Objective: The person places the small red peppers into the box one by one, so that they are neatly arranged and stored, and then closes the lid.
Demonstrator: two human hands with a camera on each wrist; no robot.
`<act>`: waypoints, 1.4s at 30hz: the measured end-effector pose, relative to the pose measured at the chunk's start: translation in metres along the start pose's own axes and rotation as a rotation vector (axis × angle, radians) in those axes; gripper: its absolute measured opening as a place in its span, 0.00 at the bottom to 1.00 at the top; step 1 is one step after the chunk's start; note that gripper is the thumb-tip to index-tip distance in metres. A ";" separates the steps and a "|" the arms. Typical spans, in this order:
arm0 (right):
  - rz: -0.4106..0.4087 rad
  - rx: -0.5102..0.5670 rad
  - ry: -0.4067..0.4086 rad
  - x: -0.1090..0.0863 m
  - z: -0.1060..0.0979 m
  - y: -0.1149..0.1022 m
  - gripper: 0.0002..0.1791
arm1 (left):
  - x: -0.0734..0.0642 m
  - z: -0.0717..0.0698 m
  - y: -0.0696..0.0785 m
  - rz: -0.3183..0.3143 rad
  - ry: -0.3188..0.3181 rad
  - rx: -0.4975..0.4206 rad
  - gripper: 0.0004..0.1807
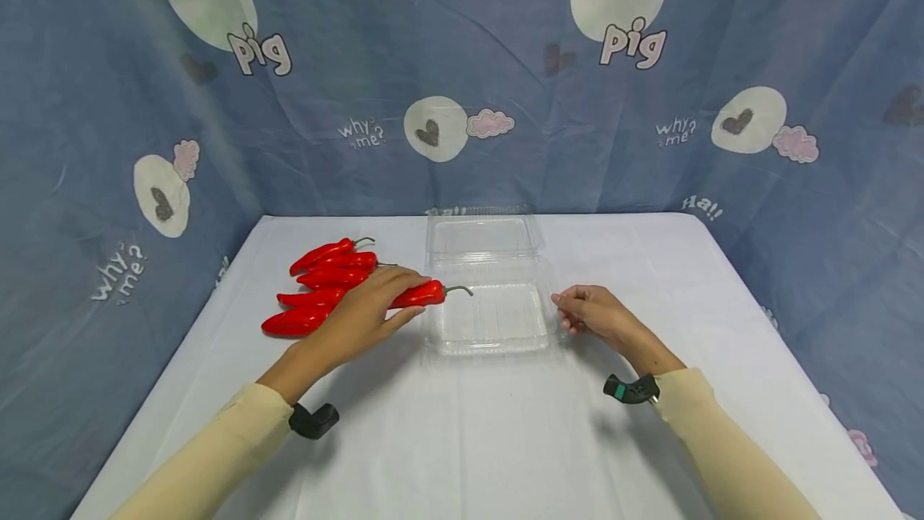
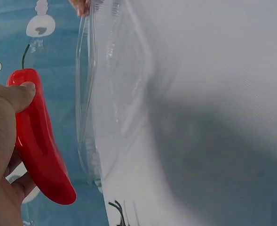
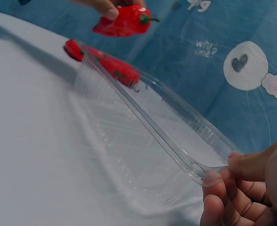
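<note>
My left hand grips a red chili pepper, thumb along its side and fingers beneath, with the green stem pointing right in the head view. The pepper is raised at the left edge of a clear plastic box, whose hinged lid lies open toward the back. My right hand pinches the rim at the box's right side between thumb and fingers. In the right wrist view, the held pepper hangs above the far end of the box. Several more red chili peppers lie side by side left of the box, partly behind my left hand.
A white cloth covers the table. Behind it and along both sides hangs a blue printed curtain. Dark bands with small devices sit on the left wrist and the right wrist.
</note>
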State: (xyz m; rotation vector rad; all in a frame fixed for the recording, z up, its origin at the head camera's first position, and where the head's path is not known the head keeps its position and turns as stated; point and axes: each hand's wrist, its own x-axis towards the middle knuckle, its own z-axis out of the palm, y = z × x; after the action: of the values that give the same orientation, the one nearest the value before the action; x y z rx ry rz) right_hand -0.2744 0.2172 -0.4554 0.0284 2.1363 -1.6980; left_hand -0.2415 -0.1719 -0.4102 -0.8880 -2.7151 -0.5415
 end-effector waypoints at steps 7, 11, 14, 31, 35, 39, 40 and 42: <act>0.005 -0.001 0.014 0.000 -0.001 0.000 0.19 | 0.025 0.008 0.011 0.052 -0.027 -0.014 0.29; 0.001 -0.009 0.006 -0.001 -0.002 0.000 0.20 | 0.042 0.015 0.015 0.095 -0.032 -0.030 0.28; -0.005 -0.011 -0.003 -0.001 -0.003 0.000 0.19 | 0.055 0.022 0.018 0.109 -0.056 -0.035 0.28; -0.009 -0.018 -0.009 -0.001 -0.005 -0.004 0.17 | 0.123 0.054 0.040 0.137 -0.235 -0.010 0.23; -0.005 -0.019 -0.012 -0.001 -0.005 -0.004 0.17 | 0.131 0.065 0.040 0.121 -0.283 0.022 0.22; 0.002 -0.037 -0.017 -0.001 -0.004 -0.004 0.16 | 0.136 0.078 0.040 0.113 -0.318 0.060 0.20; 0.003 -0.040 -0.017 -0.001 -0.004 -0.004 0.16 | 0.137 0.080 0.040 0.112 -0.326 0.070 0.20; 0.003 -0.049 -0.019 -0.001 -0.005 -0.002 0.16 | 0.138 0.085 0.041 0.105 -0.347 0.081 0.20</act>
State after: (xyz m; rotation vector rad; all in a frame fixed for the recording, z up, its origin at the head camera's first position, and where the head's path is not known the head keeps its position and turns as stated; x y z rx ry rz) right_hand -0.2756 0.2211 -0.4523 0.0017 2.1624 -1.6369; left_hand -0.3343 -0.0342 -0.4305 -1.1917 -2.9442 -0.2736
